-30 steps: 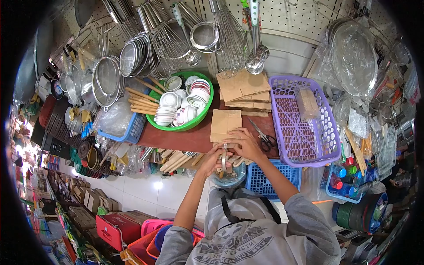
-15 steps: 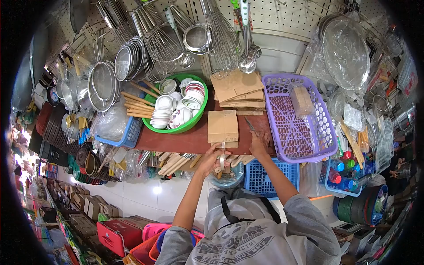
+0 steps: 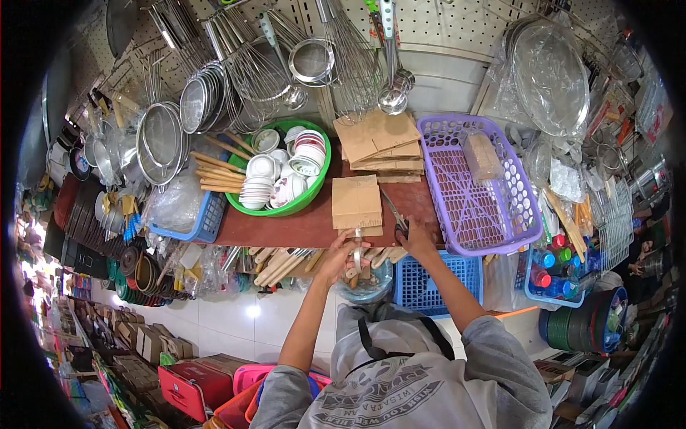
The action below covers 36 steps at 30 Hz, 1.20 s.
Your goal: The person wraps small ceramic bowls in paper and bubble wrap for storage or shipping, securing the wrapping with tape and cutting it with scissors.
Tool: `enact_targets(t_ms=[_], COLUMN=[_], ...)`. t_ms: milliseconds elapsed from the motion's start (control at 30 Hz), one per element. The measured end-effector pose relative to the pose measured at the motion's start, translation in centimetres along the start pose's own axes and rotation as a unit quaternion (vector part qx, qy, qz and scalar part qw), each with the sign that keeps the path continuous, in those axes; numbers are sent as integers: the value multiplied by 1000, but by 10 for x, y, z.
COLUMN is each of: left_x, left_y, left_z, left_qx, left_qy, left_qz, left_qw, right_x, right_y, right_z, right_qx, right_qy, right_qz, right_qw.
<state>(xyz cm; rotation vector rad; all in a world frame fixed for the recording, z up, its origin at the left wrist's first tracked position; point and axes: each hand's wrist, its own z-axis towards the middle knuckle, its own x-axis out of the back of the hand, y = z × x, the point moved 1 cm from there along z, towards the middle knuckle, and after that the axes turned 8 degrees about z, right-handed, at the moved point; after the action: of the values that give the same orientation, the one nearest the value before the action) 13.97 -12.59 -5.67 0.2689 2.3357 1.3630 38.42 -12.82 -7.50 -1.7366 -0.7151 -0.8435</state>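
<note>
My left hand (image 3: 341, 259) is closed around a roll of clear tape (image 3: 357, 259) at the front edge of the red-brown tabletop (image 3: 286, 230). The roll stands on edge, its upper part close to a folded piece of brown cardboard (image 3: 356, 202) lying flat. To the right of that cardboard, my right hand (image 3: 420, 236) grips a pair of scissors (image 3: 394, 211) by the dark handle. The blades point away from me and to the left, beside the cardboard's right edge. Whether the blades are apart is too small to make out.
Behind the cardboard lies a stack of cardboard pieces (image 3: 379, 139). A green basin (image 3: 323, 175) of small bowls stands left, a purple basket (image 3: 532, 242) with a wrapped block right. Whisks (image 3: 250, 71) and ladles (image 3: 392, 99) hang above. Below the edge are wooden handles (image 3: 282, 268) and a blue basket (image 3: 429, 286).
The scissors have swung further to the left, and their dark handle now shows in my right hand. My left hand keeps the tape roll in nearly the same spot. The view has shifted slightly.
</note>
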Motion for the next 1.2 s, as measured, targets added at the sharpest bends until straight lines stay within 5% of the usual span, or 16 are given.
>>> enact_targets(t_ms=[167,267,467,567,767,867,1200], left_x=[1,1,7,9,13,19,21], left_y=[-2,-2,-5,-7,-2,-6,-13], left_z=[-1,-1,1,2,-4,-3,-3], left_qx=[-4,0,-4,-4,-3,1,5], left_qy=[0,0,-9,-6,23,17,8], left_qz=[-3,-2,-2,2,-7,8,11], left_qw=[1000,1000,1000,1000,1000,1000,1000], right_x=[-7,-6,9,35,58,74,94], right_y=[18,25,11,-17,-31,-35,-39], right_z=[17,30,6,-13,-9,-6,5], right_qx=[73,9,30,61,189,214,69], right_qy=[-35,-187,-84,-128,-241,-285,-443], right_qz=[2,280,333,440,315,146,47], right_qw=[997,942,939,887,898,923,893])
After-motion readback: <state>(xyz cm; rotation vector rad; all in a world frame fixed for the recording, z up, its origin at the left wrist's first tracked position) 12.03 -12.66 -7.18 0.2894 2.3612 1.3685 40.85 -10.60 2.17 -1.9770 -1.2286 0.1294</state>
